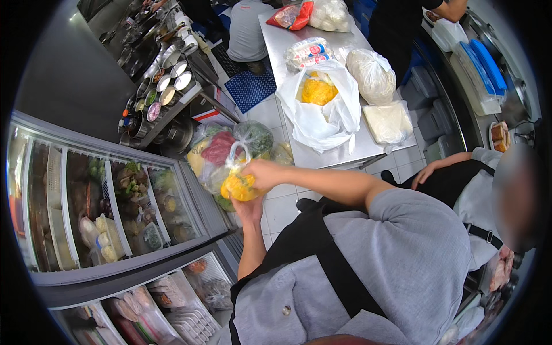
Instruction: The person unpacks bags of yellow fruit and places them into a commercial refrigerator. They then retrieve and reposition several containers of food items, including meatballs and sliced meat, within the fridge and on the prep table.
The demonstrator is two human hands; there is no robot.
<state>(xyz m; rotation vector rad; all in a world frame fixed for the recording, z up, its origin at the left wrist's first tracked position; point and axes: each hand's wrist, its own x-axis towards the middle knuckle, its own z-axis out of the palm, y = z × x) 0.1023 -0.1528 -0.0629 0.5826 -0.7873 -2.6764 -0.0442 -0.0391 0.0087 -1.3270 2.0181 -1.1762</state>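
My left hand (249, 209) cups a small knotted clear plastic bag of yellow food (237, 186) from below. Over its side closes my right hand (263, 173), near the knot. Just beyond are clear plastic bags of greens (254, 137) and a bag with dark red contents (219, 148); what they rest on is hidden. To the right, on a stainless steel table (319, 161), an open white plastic carrier bag (297, 116) holds another bag of yellow food (319, 90). A full knotted bag (371, 76) and a flat pale packet (388, 122) lie beside it.
Left of me stand a glass-fronted fridge (172, 166) with stocked shelves and a lower compartment of trays (194, 321). Metal bowls of ingredients (164, 83) stand on a counter. A person in an apron (465, 181) is close on the right; another crouches near a blue mat (250, 88).
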